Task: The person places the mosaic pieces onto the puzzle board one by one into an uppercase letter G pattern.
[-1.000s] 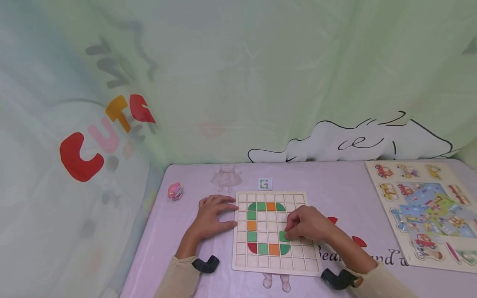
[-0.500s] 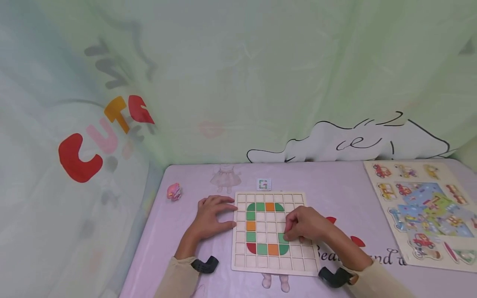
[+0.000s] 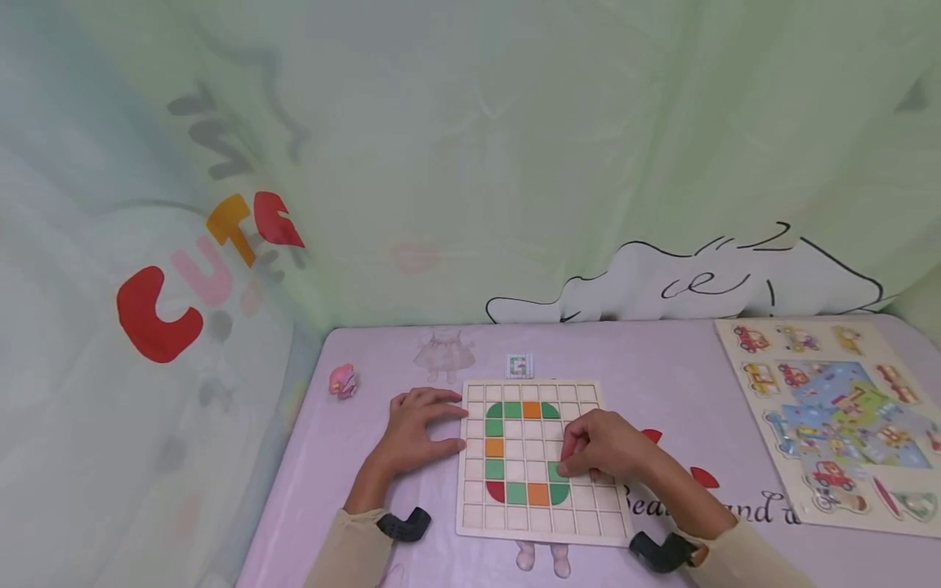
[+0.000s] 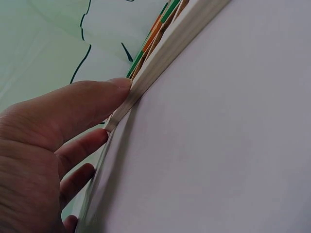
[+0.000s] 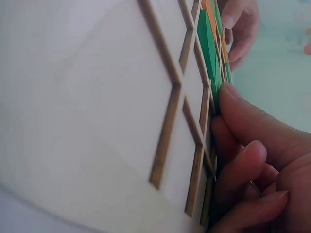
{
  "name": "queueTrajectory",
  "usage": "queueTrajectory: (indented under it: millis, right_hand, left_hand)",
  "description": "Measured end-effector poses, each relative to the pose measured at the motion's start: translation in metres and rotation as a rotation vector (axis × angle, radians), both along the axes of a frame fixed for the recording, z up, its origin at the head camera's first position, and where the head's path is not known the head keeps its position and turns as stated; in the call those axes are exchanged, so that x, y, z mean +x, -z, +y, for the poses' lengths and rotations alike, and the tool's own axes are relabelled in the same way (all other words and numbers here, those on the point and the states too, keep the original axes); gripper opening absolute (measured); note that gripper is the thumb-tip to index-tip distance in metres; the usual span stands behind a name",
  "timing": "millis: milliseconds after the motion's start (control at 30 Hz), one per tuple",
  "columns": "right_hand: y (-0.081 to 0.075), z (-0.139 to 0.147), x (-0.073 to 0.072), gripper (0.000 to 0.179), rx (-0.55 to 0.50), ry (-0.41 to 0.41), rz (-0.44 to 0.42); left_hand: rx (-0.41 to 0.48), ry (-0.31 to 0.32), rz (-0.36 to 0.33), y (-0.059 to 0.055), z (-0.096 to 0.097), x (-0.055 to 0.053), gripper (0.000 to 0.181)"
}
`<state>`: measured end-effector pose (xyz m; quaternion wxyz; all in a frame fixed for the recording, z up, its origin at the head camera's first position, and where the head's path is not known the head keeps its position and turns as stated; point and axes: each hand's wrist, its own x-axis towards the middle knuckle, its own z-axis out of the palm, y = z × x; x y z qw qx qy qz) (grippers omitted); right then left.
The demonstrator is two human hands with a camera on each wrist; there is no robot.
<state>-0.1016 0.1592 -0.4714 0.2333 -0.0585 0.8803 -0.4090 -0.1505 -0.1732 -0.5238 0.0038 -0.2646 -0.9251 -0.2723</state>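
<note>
A pale wooden grid board (image 3: 516, 518) lies on the table, with green, orange and red pieces forming a C-like outline. My right hand (image 3: 604, 443) is over its right part, thumb and fingertips at a green square tile (image 3: 555, 471) that sits in a cell above the green rounded corner piece (image 3: 561, 494). In the right wrist view the thumb (image 5: 243, 109) touches the green; its grip is partly hidden. My left hand (image 3: 415, 429) rests against the board's left edge with fingers spread, and the left wrist view has its thumb (image 4: 92, 99) on the wooden rim.
Behind the board lies a small pattern card (image 3: 519, 366). A pink toy figure (image 3: 342, 380) stands at the back left. On the right is a wooden vehicle puzzle board (image 3: 764, 412). Cloth walls rise along the table's back and left sides.
The green tile, tilted in my right fingertips a second ago, now lies in its grid cell with the fingers still at it. My left hand stays at the board's edge.
</note>
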Motion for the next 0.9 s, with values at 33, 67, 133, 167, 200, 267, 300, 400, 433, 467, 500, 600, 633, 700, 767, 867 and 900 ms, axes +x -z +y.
queueTrajectory:
  millis: [33, 67, 133, 167, 200, 267, 300, 400, 433, 467, 500, 600, 633, 700, 767, 867, 900]
  right_hand:
    - [0.0, 0.0, 0.0, 0.02, -0.002, 0.0, -0.001]
    - [0.001, 0.0, 0.0, 0.02, -0.004, 0.002, -0.002]
    - [0.001, 0.001, 0.0, 0.02, -0.009, 0.001, 0.002]
    - [0.002, 0.002, 0.0, 0.02, -0.014, 0.004, 0.002]
    - [0.002, 0.003, 0.0, 0.02, -0.022, 0.006, 0.004]
    - [0.003, 0.008, 0.0, 0.019, -0.046, 0.01, 0.007]
    - [0.003, 0.011, 0.0, 0.018, -0.061, 0.011, 0.011]
    - [0.004, 0.021, -0.001, 0.018, -0.095, 0.016, 0.034]
    - [0.004, 0.024, -0.001, 0.018, -0.097, 0.021, 0.042]
    - [0.003, 0.028, -0.001, 0.018, -0.094, 0.033, 0.05]
    - [0.003, 0.031, -0.001, 0.018, -0.09, 0.044, 0.059]
    - [0.0, 0.042, -0.001, 0.018, -0.049, 0.095, 0.085]
    - [-0.001, 0.047, -0.001, 0.018, -0.034, 0.111, 0.092]
    - [-0.002, 0.056, -0.001, 0.021, 0.01, 0.137, 0.109]
    - [-0.003, 0.066, -0.003, 0.023, 0.054, 0.153, 0.126]
    - [-0.005, 0.079, -0.005, 0.026, 0.117, 0.176, 0.134]
    - [-0.005, 0.082, -0.005, 0.027, 0.131, 0.182, 0.136]
  left_hand:
    - [0.003, 0.001, 0.0, 0.0, 0.0, 0.0, 0.041]
    - [0.007, 0.003, 0.002, 0.0, 0.0, 0.0, 0.04]
    - [0.008, 0.005, 0.003, 0.001, 0.0, 0.0, 0.041]
    - [0.008, 0.005, 0.003, 0.001, 0.0, 0.0, 0.041]
    - [0.008, 0.005, 0.005, 0.001, 0.0, 0.0, 0.041]
    - [0.004, 0.006, 0.01, 0.002, 0.0, 0.0, 0.041]
    - [0.001, 0.007, 0.012, 0.002, 0.0, 0.0, 0.042]
    - [0.001, 0.006, 0.007, 0.003, 0.0, 0.0, 0.042]
    - [0.002, 0.007, 0.007, 0.003, 0.0, -0.001, 0.042]
    - [0.005, 0.007, 0.005, 0.003, 0.001, -0.001, 0.042]
    - [0.004, 0.007, 0.003, 0.003, 0.001, 0.0, 0.042]
    - [0.0, 0.005, 0.003, 0.003, 0.0, -0.001, 0.041]
    - [0.002, 0.005, 0.003, 0.003, 0.0, -0.001, 0.041]
    - [0.007, 0.005, 0.002, 0.003, 0.0, -0.001, 0.04]
    - [0.015, 0.006, 0.002, 0.002, 0.0, -0.001, 0.04]
    - [0.012, 0.005, 0.001, 0.002, -0.001, -0.001, 0.04]
    - [0.012, 0.005, 0.003, 0.002, -0.002, -0.001, 0.041]
